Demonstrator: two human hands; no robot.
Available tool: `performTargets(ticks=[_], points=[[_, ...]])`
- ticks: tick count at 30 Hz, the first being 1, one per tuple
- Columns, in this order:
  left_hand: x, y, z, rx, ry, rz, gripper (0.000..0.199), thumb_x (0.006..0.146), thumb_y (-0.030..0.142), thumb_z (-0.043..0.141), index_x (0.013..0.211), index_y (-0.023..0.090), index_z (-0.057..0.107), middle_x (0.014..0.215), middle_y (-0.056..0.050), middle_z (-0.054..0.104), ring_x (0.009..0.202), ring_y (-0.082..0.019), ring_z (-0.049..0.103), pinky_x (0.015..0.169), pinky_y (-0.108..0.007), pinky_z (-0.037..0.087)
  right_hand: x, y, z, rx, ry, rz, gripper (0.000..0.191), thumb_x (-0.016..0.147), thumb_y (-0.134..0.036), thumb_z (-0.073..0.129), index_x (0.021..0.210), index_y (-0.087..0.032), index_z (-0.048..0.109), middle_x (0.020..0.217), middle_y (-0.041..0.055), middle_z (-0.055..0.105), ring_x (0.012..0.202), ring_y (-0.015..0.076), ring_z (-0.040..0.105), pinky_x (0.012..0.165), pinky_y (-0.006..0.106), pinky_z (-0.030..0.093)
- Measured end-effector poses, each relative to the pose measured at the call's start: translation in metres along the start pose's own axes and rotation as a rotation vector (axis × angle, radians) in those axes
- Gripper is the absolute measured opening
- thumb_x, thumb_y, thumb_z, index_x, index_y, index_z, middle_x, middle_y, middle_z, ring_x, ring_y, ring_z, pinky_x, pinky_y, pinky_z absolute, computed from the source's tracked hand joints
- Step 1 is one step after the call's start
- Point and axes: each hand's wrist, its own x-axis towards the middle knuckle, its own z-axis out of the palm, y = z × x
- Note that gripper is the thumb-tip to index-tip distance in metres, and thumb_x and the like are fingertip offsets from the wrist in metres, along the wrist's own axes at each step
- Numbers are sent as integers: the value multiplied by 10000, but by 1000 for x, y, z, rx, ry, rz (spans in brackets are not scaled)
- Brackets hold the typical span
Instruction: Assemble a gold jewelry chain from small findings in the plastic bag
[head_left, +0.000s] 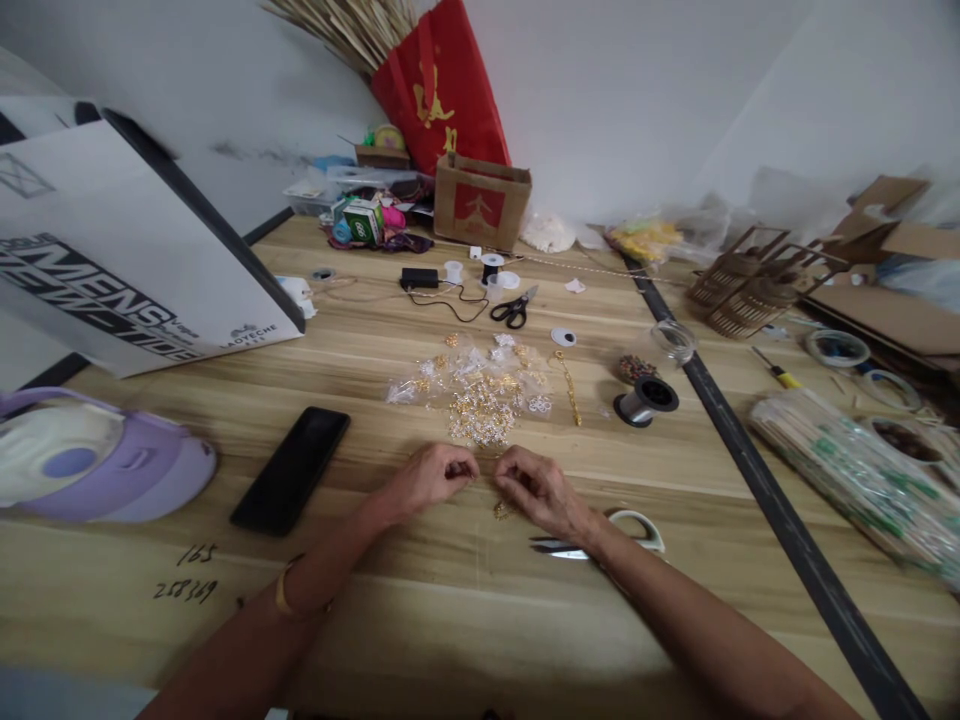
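"Gold and silver beads (482, 412), loose in a pile: where do they lie?"

"On the bench (420, 640), just beyond both grips and roughly between them, with small clear bags (469, 365) of pieces at the pile's far side."

"And the left grip (435, 475)?"

"Narrow, thumb and fingers pinched together and pointing towards the other hand. Whether a tiny piece sits between the tips, I cannot tell."

"The right grip (541, 487)?"

"Pinched too, facing the left one with a small gap between them. Its contents are too small to make out. A few gold bits (501, 511) lie just beside it, on the near side."

"Any tools about?"

"White-handled scissors (636, 528) lie partly under the right forearm, close behind that grip. Black-handled scissors (511, 310) are well beyond the beads."

"What else?"

"A gold chain (568, 388) lies beyond the right grip, and a wire spool (646, 400) stands farther to its right. Left of the left grip, a black phone (291, 470) lies flat."
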Motion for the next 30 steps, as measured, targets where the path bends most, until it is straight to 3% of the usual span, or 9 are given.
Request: performTargets(ticks=[9, 17, 26, 30], points=[[0, 13, -6, 136, 4, -2, 141, 719, 82, 577, 769, 124, 702, 683, -18, 643, 594, -98, 549, 562, -175, 406, 0, 2, 0, 52, 27, 55, 135, 897, -251, 484, 820, -163, 552, 699, 7, 529, 599, 109, 460, 541, 209, 357], [0, 4, -3, 106, 47, -7, 152, 714, 85, 578, 796, 125, 699, 663, -8, 640, 571, -94, 532, 552, -179, 400, 0, 2, 0, 52, 34, 63, 135, 894, -249, 493, 822, -159, 563, 702, 6, 535, 602, 106, 469, 540, 205, 352], [1, 17, -5, -24, 170, 10, 178, 746, 102, 549, 846, 128, 694, 865, -64, 702, 739, -133, 619, 661, -211, 471, 0, -1, 0, 65, 19, 68, 131, 895, -251, 499, 816, -160, 553, 688, 0, 525, 582, 101, 447, 534, 205, 341], [1, 20, 2, -173, 110, -55, 341, 712, 89, 584, 1042, 128, 659, 950, -69, 693, 700, -115, 611, 660, -213, 485, 0, 0, 0, 101, -9, 48, 141, 902, -269, 495, 827, -162, 550, 712, 9, 532, 616, 111, 462, 561, 213, 361]])
